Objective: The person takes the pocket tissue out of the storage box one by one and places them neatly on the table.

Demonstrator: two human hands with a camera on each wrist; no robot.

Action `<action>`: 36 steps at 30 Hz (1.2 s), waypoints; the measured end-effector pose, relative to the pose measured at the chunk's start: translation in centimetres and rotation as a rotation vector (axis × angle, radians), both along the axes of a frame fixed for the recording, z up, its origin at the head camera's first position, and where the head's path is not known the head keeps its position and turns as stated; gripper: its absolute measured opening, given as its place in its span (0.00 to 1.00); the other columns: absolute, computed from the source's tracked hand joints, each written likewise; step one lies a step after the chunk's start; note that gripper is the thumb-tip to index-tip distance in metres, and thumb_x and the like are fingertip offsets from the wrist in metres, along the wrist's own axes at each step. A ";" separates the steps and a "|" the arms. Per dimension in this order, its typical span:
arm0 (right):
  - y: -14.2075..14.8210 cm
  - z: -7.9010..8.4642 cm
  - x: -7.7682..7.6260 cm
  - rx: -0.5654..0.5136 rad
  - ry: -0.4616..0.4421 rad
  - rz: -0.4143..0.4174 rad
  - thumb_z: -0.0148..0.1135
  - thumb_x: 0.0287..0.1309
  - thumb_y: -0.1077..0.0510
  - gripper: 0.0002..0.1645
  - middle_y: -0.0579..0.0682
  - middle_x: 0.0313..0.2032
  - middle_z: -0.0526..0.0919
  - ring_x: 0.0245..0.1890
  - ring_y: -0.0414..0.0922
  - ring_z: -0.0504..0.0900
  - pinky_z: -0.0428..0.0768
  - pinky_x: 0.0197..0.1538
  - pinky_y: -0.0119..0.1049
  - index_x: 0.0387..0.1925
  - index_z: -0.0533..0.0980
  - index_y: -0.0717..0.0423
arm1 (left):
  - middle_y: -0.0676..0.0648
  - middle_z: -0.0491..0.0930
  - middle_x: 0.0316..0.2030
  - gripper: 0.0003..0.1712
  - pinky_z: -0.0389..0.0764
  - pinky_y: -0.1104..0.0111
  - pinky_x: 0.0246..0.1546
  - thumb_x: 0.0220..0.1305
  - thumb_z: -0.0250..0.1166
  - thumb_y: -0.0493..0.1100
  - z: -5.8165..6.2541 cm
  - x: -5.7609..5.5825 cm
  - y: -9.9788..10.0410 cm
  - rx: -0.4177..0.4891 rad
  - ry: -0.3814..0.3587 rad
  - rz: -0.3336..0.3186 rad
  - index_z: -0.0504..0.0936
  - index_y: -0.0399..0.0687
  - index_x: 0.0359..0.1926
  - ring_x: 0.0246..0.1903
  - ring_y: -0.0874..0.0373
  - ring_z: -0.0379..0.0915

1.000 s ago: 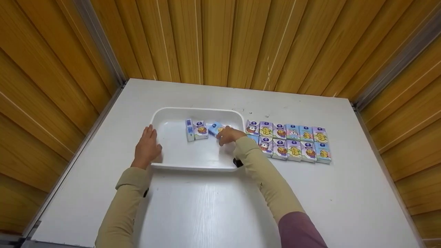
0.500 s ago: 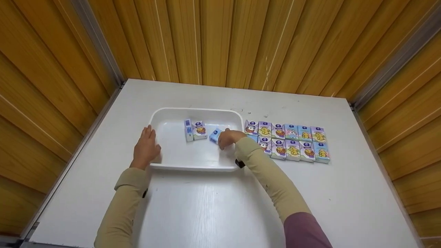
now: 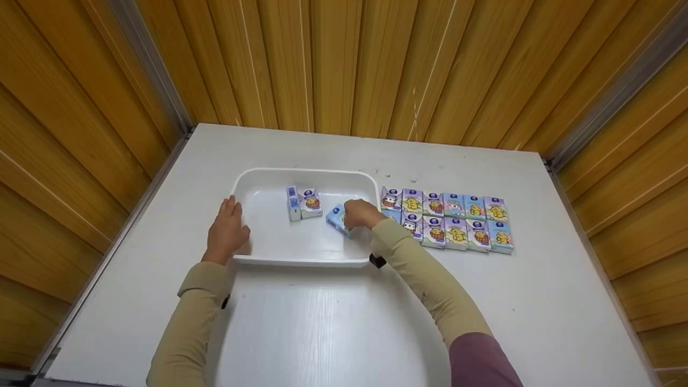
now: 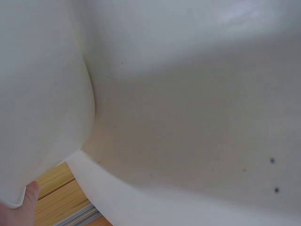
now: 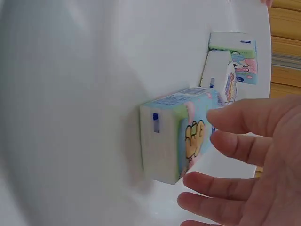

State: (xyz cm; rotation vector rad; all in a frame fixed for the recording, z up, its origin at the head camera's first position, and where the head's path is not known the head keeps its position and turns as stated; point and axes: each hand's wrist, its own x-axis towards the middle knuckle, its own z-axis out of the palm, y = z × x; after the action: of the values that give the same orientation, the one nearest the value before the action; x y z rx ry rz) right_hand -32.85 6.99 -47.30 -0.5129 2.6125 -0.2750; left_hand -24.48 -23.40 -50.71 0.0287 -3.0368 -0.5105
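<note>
A white tray (image 3: 303,262) lies on the table. My left hand (image 3: 226,231) rests at its left wall with straight fingers; part of the hand (image 4: 21,209) shows beside the rim in the left wrist view. Inside the tray at the right lies a light-blue tissue pack (image 5: 162,141) with a yellow cartoon figure. Over that pack is my right hand (image 3: 363,214), its loosely extended thumb and fingers at the printed face in the right wrist view. Two more tissue packs (image 3: 310,202) sit together at the tray's middle, one standing on its narrow side.
Right of the tray, several tissue packs (image 3: 456,231) form two rows on the white table (image 3: 537,301). Wood-patterned walls (image 3: 322,64) enclose the table at the back and both sides.
The light-blue pack has turned and come nearer the tray's front, with my right hand at it. My left hand stays at the left wall.
</note>
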 end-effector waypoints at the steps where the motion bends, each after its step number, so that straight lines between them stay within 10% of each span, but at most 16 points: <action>1: 0.1 -0.3 0.0 -0.024 -0.001 -0.035 0.58 0.43 0.62 0.11 0.49 0.28 0.75 0.27 0.44 0.70 0.69 0.29 0.34 0.33 0.71 0.59 | 0.34 0.47 0.66 0.35 0.53 0.50 0.63 0.53 0.54 0.37 0.0 0.0 0.0 0.001 -0.004 0.003 0.56 0.27 0.61 0.66 0.40 0.39; 17: 0.4 -2.9 0.4 -0.106 0.021 -0.115 0.66 0.39 0.62 0.48 0.57 0.47 0.76 0.38 0.49 0.76 0.76 0.42 0.39 0.63 0.54 0.57 | 0.34 0.47 0.66 0.35 0.53 0.51 0.63 0.53 0.53 0.38 -0.1 -0.3 -0.1 -0.010 -0.016 0.019 0.56 0.28 0.61 0.66 0.41 0.40; 26: 0.4 -2.8 0.7 -0.094 0.019 -0.144 0.72 0.30 0.58 0.44 0.59 0.47 0.68 0.41 0.51 0.74 0.75 0.45 0.40 0.54 0.64 0.56 | 0.35 0.46 0.66 0.36 0.54 0.51 0.63 0.53 0.54 0.39 -0.2 -0.2 -0.1 -0.018 -0.015 -0.007 0.56 0.27 0.61 0.66 0.41 0.38; 36: 1.4 -6.7 -2.8 -0.385 -0.093 -0.239 0.64 0.37 0.62 0.24 0.55 0.38 0.77 0.37 0.46 0.75 0.76 0.39 0.35 0.42 0.72 0.65 | 0.34 0.47 0.66 0.35 0.53 0.51 0.63 0.53 0.53 0.39 -0.2 -0.2 -0.2 -0.028 -0.005 -0.004 0.57 0.27 0.61 0.66 0.40 0.39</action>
State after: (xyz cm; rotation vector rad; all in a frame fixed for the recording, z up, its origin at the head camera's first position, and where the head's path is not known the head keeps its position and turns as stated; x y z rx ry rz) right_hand -35.64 8.36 -54.01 -0.3003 2.5350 -0.8694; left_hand -24.67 -23.58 -50.94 0.0223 -3.0490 -0.4686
